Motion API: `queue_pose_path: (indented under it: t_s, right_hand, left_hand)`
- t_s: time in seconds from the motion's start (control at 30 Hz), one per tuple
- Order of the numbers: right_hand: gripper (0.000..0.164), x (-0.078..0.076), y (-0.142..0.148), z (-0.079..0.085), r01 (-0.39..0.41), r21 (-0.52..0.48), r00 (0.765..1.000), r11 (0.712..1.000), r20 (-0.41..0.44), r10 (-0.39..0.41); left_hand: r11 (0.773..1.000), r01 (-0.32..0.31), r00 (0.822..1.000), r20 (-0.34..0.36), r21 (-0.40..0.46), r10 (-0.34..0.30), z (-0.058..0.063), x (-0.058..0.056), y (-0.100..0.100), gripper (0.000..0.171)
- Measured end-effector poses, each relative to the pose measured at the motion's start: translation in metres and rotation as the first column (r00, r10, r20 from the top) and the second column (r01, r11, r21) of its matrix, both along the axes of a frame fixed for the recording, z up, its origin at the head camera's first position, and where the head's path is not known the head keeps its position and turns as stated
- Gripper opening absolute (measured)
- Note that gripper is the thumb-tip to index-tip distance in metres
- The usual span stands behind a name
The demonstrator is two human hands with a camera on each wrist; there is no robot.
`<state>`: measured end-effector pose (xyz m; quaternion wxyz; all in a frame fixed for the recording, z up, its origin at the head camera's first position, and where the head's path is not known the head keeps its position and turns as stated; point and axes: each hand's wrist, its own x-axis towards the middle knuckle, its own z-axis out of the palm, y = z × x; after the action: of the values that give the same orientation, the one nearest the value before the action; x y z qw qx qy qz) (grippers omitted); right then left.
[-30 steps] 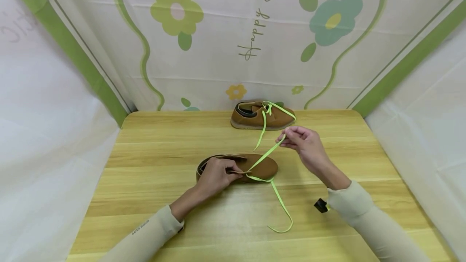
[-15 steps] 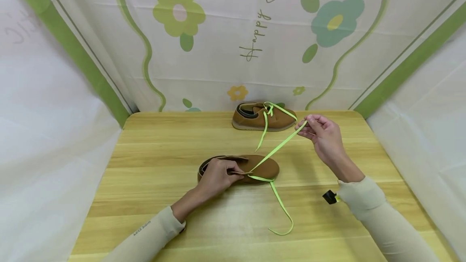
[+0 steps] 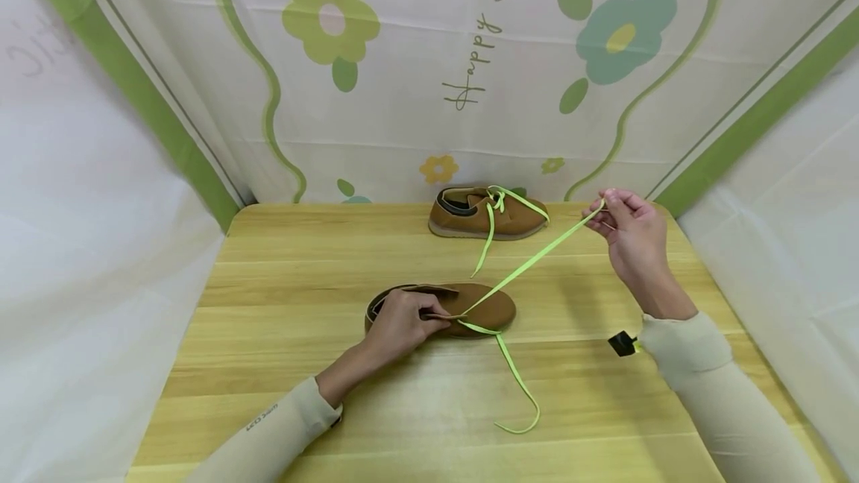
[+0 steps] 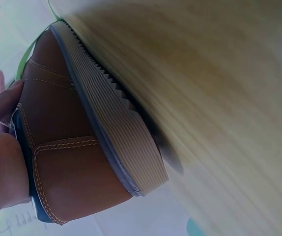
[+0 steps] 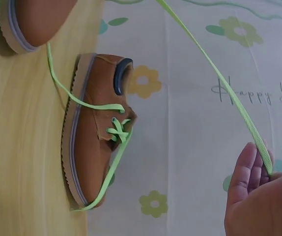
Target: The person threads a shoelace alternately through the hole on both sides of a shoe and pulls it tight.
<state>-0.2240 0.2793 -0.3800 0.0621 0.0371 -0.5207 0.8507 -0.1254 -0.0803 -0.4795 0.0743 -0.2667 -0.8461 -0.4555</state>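
Head view: left hand (image 3: pixel 400 323) is pinching the near-side eyelet flap of the near shoe (image 3: pixel 493 304), thumb and fingers closed on the edge; that shoe is sitting around mid worktop (image 3: pixel 268 379), toe pointing right, opening to the left and partly covered by the hand. Right hand (image 3: pixel 634 233) is gripping the green lace (image 3: pixel 537 256) between thumb and fingers, up and well to the right of the shoe; lace is running straight and taut from the flap to the fingers. Second length of green lace is crossing the near side of the toe and lying on the worktop, tail curving into a hook. Far shoe (image 3: pixel 456 222) is standing at the back edge by the printed backdrop (image 3: pixel 403 110), toe also right, its own laces (image 3: pixel 488 237) crossing at the eyelets, one end trailing down toward the near shoe, the other running over the toe. Light sleeves (image 3: pixel 687 345) are covering both forearms; small black piece (image 3: pixel 622 343) is sticking out beside the right cuff. Left wrist view: near shoe's brown stitched side and ribbed sole are filling the middle, hand sitting at the collar on the left, green lace showing toward the toe. Right wrist view: lace is running diagonally down to the right hand, thumb mostly out of sight; far shoe is showing side-on, near shoe's toe poking in at upper left.
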Motion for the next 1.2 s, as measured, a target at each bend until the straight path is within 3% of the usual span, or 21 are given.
queue_pose_path:
  t_s: [0.27,0.5,0.77,0.9,1.07,1.13,1.2]
  right_hand:
    - [0.018,-0.012,0.024,0.014,0.08,-0.105,0.996,0.991,0.041,-0.076]
    - [0.017,-0.006,0.026,0.005,-0.021,0.039,0.992,0.999,0.122,0.016]
    - [0.019,0.004,0.018,0.003,-0.132,0.178,0.988,0.975,0.101,0.116]
    - [0.013,0.01,0.011,0.003,-0.161,0.288,0.984,0.944,0.123,0.13]
    - [0.011,0.017,0.001,0.002,-0.193,0.434,0.979,0.88,0.146,0.142]
    - [0.011,0.019,-0.003,0.0,-0.22,0.459,0.974,0.861,0.152,0.168]
    - [0.011,0.022,-0.006,-0.002,-0.246,0.5,0.968,0.83,0.163,0.189]
  left_hand:
    - [1.0,-0.004,1.0,-0.006,-0.017,0.004,0.001,0.001,-0.001,0.012]
    - [1.0,-0.012,1.0,-0.011,-0.026,0.011,0.001,0.001,-0.001,0.011]
    - [0.999,-0.018,0.997,-0.081,-0.047,0.014,0.003,0.001,0.0,0.012]
    - [1.0,-0.017,0.99,-0.143,-0.003,0.017,0.007,-0.001,-0.002,0.007]
    - [0.994,-0.031,0.979,-0.195,0.107,0.052,0.021,-0.009,-0.007,0.005]
    - [0.994,-0.059,0.972,-0.221,0.096,0.079,0.026,-0.013,-0.008,0.009]
    - [0.995,-0.099,0.965,-0.241,0.033,0.104,0.029,-0.016,-0.009,0.014]
